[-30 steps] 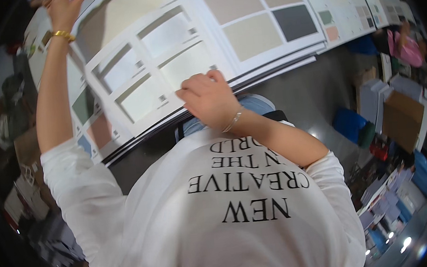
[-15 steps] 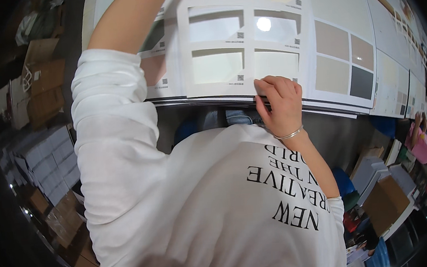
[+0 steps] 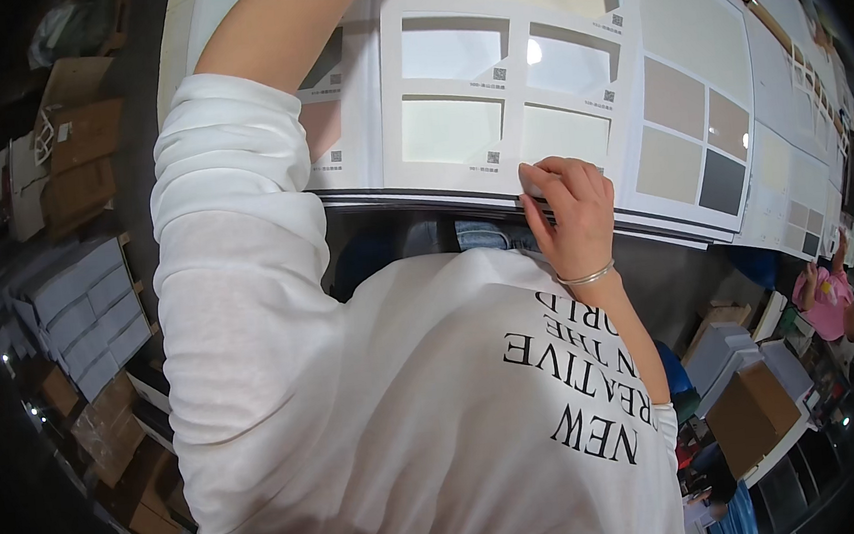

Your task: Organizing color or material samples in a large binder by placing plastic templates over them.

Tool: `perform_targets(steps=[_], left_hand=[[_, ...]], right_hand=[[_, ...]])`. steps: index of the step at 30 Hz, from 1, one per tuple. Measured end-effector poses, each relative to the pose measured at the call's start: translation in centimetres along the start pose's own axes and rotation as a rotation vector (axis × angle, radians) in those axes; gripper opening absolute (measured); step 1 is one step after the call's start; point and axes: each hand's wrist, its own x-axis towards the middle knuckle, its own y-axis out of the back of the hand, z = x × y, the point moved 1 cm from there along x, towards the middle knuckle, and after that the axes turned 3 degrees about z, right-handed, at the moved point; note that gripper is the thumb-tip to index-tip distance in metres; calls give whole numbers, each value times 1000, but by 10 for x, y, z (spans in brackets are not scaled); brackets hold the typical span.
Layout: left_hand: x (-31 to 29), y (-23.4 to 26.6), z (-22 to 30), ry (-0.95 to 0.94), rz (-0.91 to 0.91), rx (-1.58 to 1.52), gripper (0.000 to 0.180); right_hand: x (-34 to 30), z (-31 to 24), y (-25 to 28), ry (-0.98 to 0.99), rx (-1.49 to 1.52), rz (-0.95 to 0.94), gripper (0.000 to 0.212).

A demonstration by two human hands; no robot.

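Observation:
A white windowed card (image 3: pixel 392 169) lies over a page with pale colour swatches, and small printed labels sit beside the windows. At its near edge, my right hand (image 3: pixel 575 205) has its fingers curled over the top and the thumb down against the edge, closed on the card's border. A bracelet circles that wrist. My left forearm (image 3: pixel 278 28) reaches across the left side and leaves at the top, so my left hand is out of view. Part of a page with dark and pinkish swatches (image 3: pixel 322 125) shows beside that forearm.
To the right on the table lies a swatch sheet (image 3: pixel 674 97) with beige, taupe and dark grey panels, with more sheets beyond. Stacked white packs (image 3: pixel 90 314) and cardboard boxes (image 3: pixel 86 143) stand at left. A person in pink (image 3: pixel 826 301) works at far right.
The view has shifted slightly, so the card and sheets sit a little farther right in the picture. My right hand stays at the card's near edge; my left forearm still reaches forward.

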Motion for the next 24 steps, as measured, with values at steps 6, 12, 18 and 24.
perform_targets(steps=[6, 12, 18, 24], left_hand=[[-2, -2, 0, 35, -37, -3, 24], [-4, -7, -1, 17, -24, -8, 24], [-8, -16, -12, -25, 24, -26, 22], [-2, -16, -14, -60, 39, -47, 23]], right_hand=[[2, 1, 2, -31, -4, -47, 30], [0, 4, 3, -41, -2, -55, 30], [0, 3, 2, -36, -2, -44, 33], [1, 1, 4, -40, -14, -12, 34]])
